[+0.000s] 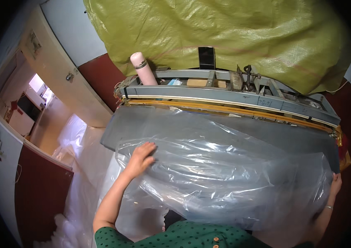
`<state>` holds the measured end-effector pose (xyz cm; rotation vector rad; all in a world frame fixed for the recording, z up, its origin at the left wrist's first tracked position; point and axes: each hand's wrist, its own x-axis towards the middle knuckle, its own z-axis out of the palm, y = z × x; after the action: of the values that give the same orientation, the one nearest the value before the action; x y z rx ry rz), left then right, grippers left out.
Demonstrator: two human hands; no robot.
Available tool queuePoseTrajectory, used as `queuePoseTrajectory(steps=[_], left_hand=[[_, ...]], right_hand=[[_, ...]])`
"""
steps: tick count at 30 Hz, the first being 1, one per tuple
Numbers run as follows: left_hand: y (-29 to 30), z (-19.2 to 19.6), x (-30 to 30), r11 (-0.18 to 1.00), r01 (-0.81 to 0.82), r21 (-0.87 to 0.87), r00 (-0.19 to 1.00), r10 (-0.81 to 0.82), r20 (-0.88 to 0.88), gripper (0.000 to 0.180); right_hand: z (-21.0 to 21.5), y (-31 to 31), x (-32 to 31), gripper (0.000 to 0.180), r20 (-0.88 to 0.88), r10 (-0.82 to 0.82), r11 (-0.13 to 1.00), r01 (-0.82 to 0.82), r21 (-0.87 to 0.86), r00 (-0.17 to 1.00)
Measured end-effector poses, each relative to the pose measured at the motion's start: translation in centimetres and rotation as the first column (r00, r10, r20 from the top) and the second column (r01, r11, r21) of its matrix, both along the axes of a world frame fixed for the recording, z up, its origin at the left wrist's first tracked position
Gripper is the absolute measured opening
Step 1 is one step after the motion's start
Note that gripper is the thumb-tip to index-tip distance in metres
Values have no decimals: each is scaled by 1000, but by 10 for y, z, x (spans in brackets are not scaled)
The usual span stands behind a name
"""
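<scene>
Left grip rests loosely spread on clear plastic sheet; right grip curls at its edge, hold unclear

Between our left hand and right hand we could pass just over the transparent plastic sheet – its loose, raised folds stand in our way. Along the grey tabletop's far edge, the grey metal frame blocks us, the pink thermos upright near its left end, the yellow-green tarpaulin hanging behind.
</scene>
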<state>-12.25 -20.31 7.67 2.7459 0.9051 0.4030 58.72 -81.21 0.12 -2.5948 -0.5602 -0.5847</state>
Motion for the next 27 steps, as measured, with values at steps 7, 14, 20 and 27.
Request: queuePoseTrajectory(steps=[7, 14, 20, 27], left_hand=[[64, 20, -6, 990, -132, 53, 991, 131, 17, 39], [85, 42, 12, 730, -112, -674, 981, -28, -193, 32], [93, 67, 6, 532, -35, -846, 999, -16, -51, 25], [122, 75, -24, 676, -104, -730, 982, -48, -184, 15]], right_hand=[[-10, -2, 7, 28, -8, 11, 1000, -11, 24, 1000], [-15, -11, 14, 29, -2, 60, 993, -59, 101, 998], [-16, -13, 13, 28, 25, 85, 992, -87, 90, 996], [-19, -11, 13, 29, 29, 88, 988, -90, 126, 996]])
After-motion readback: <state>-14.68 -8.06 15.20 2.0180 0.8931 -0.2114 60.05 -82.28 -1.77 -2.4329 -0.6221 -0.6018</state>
